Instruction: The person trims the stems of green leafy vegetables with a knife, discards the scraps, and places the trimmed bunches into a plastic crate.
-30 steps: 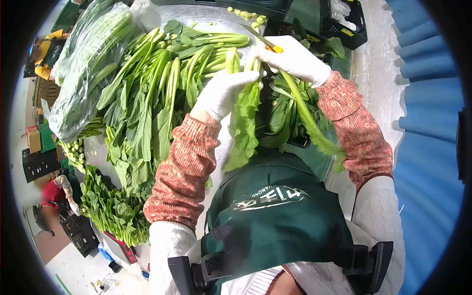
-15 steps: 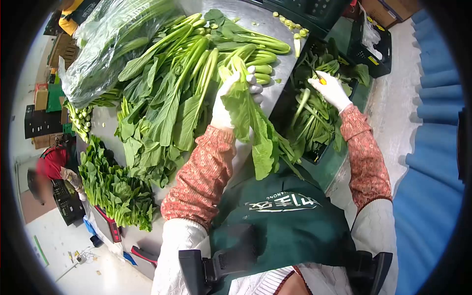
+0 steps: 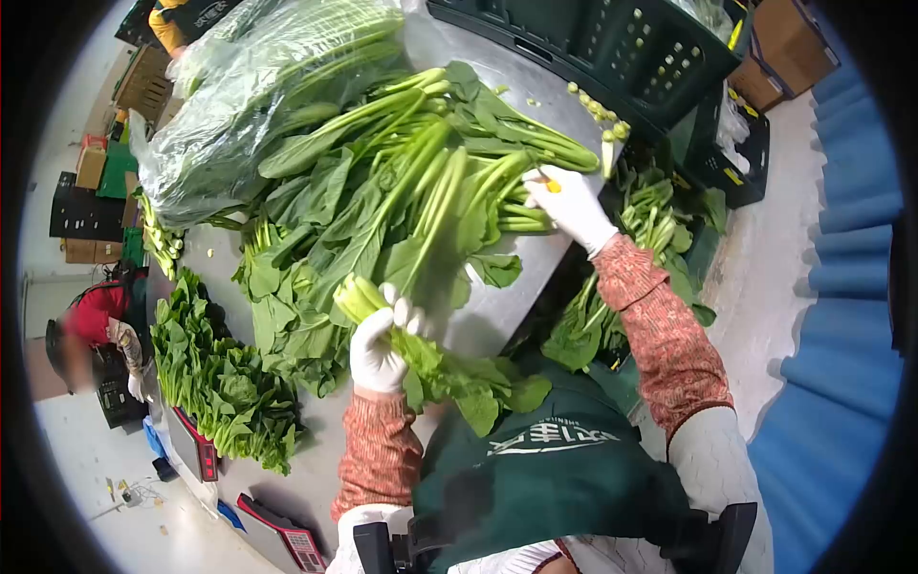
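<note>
My left hand (image 3: 376, 352), in a white glove, is wrapped round a leafy green vegetable (image 3: 435, 368), its pale stem end up and its leaves hanging toward my apron. In the same kind of glove, my right hand (image 3: 577, 209) is closed on a small orange-handled knife (image 3: 553, 186); only a bit of the handle shows, and the blade is hidden. That hand is right at the stem ends of a big pile of leafy greens (image 3: 382, 210) on the metal table (image 3: 502, 316).
A clear plastic bag of greens (image 3: 258, 115) lies behind the pile. Darker greens (image 3: 225, 373) sit at the left, near a red scale (image 3: 287, 536). A dark crate (image 3: 593, 57) stands at the back, and another holding greens (image 3: 650, 230) at the right. Two other people are at far left.
My left hand has come down and toward me with the vegetable, turning it more level. My right hand has moved from over the right crate to the pile's stems. The view has shifted slightly.
</note>
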Demonstrator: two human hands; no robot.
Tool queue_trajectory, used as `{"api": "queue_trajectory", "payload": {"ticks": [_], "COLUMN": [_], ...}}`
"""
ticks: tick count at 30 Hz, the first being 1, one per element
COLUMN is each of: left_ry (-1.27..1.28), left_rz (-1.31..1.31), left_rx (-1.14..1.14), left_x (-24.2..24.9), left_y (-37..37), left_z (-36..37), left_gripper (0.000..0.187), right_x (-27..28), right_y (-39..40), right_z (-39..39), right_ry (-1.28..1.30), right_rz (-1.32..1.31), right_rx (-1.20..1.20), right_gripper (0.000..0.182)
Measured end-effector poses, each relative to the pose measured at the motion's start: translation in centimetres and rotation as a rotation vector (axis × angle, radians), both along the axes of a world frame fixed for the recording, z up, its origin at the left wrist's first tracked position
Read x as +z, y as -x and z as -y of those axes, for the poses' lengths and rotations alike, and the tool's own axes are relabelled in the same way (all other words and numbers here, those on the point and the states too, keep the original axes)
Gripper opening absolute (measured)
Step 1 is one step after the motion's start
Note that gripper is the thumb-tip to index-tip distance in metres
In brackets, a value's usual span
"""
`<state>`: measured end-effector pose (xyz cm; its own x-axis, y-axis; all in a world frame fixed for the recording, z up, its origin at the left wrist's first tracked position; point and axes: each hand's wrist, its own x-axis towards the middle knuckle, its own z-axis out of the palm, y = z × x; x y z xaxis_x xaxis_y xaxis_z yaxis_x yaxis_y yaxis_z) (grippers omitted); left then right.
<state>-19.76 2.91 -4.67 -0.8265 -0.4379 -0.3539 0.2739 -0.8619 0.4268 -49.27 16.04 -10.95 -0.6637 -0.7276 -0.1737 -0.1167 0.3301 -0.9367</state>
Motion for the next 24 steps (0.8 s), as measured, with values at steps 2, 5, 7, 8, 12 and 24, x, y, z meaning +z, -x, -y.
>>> {"api": "queue_trajectory", "payload": {"ticks": [2, 5, 7, 8, 12, 24], "left_ry": [0.059, 0.202, 0.322, 0.367, 0.433, 0.696], "left_rz": [-0.057, -0.003, 0.163, 0.202, 0.304, 0.443], "left_rx": [0.021, 0.07, 0.042, 0.045, 0.048, 0.218], "left_x": [0.1, 0.8, 2.0, 2.2, 3.5, 7.5], "left_y": [-1.1, -1.1, -0.7, -0.5, -0.5, -1.4], "left_z": [0.1, 0.0, 0.0, 0.0, 0.2, 2.6], "left_gripper": [0.03, 0.028, 0.024, 0.022, 0.022, 0.022], "right_x": [0.9, 2.6, 1.8, 1.9, 1.7, 1.8], "right_y": [-1.2, -3.1, -3.7, -3.9, -4.6, -4.7], "right_z": [3.7, 9.2, 13.1, 14.7, 16.3, 4.8], "right_ry": [0.112, 0.137, 0.038, -0.038, -0.259, 0.37], "right_rz": [-0.023, -0.059, -0.19, -0.172, -0.214, 0.747], "right_rx": [0.056, 0.094, 0.071, 0.099, 0.111, -0.147], "right_gripper": [0.026, 0.031, 0.047, 0.054, 0.071, 0.031]}}
